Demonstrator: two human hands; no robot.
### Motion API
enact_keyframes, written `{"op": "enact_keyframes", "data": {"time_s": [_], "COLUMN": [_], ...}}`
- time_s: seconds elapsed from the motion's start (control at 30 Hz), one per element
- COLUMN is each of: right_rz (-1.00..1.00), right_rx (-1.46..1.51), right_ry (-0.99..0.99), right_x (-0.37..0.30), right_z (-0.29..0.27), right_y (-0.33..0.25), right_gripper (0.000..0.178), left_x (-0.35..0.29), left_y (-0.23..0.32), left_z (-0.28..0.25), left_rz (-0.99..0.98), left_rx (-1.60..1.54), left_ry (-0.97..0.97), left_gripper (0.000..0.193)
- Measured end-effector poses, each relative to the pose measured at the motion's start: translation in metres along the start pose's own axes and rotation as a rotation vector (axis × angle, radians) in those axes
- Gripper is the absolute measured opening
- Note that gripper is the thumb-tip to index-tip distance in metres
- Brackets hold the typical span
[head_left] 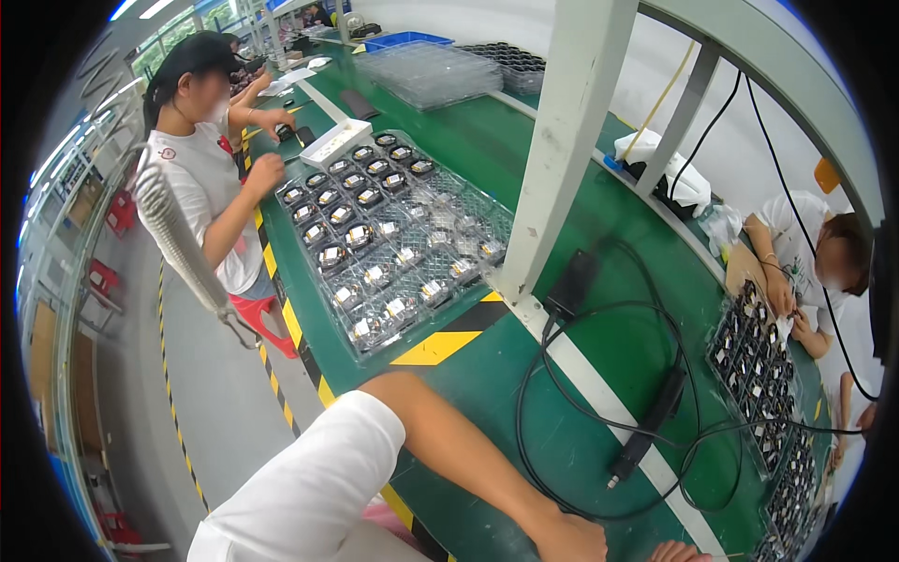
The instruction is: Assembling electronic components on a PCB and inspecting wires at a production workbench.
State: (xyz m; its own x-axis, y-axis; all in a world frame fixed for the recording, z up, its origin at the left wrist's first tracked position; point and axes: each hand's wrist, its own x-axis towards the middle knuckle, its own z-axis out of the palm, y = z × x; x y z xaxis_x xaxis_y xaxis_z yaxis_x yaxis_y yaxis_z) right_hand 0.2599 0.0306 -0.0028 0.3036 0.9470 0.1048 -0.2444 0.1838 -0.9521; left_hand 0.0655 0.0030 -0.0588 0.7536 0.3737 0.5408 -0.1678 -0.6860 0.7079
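Observation:
My left arm in a white sleeve reaches across the green bench, and my left hand is at the lower edge. Its knuckles are bent and the fingers curl down out of the picture; whatever they hold is hidden. A short way to the right, the curled fingers of my right hand just show at the same edge. They look closed, and what is in them cannot be made out. Above my hands lies a black electric screwdriver with its cable looped on the bench.
A clear plastic tray of small round black parts lies ahead on the left. Beside it stands a co-worker; another works at right behind dark trays of parts. A white metal post rises from the bench. Empty clear trays are stacked far back.

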Motion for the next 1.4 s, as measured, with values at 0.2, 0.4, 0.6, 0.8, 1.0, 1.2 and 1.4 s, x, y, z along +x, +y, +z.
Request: {"op": "enact_keyframes", "data": {"time_s": [0.2, 0.4, 0.6, 0.8, 1.0, 1.2, 1.4], "right_rz": [0.011, 0.011, -0.024, -0.061, -0.002, 0.112, 0.137], "right_rx": [0.021, 0.008, 0.031, 0.199, 0.129, 0.330, 0.480], "right_ry": [0.020, -0.034, -0.062, -0.302, -0.494, -0.500, -0.502], "right_x": [0.004, -0.004, -0.004, 0.006, 0.007, -0.002, -0.010], "right_z": [-0.012, 0.000, -0.008, -0.026, 0.012, -0.012, 0.001], "right_y": [0.008, 0.003, 0.004, 0.007, 0.016, 0.001, 0.014], "right_gripper": [0.063, 0.063, 0.062, 0.057, 0.037, 0.057, 0.076], "left_x": [-0.002, -0.003, -0.005, -0.001, -0.016, -0.010, -0.012], "left_y": [-0.003, 0.001, 0.002, -0.004, -0.004, 0.004, 0.004], "left_z": [0.001, -0.004, -0.001, 0.002, -0.013, -0.001, 0.005], "left_rz": [-0.011, -0.030, -0.037, -0.098, -0.053, 0.239, 0.225], "left_rx": [0.029, 0.005, 0.000, 0.127, 0.205, 0.531, 0.554], "left_ry": [0.020, 0.022, 0.034, -0.109, -0.071, -0.151, -0.126], "left_gripper": [0.030, 0.031, 0.034, 0.026, 0.021, 0.021, 0.023]}}
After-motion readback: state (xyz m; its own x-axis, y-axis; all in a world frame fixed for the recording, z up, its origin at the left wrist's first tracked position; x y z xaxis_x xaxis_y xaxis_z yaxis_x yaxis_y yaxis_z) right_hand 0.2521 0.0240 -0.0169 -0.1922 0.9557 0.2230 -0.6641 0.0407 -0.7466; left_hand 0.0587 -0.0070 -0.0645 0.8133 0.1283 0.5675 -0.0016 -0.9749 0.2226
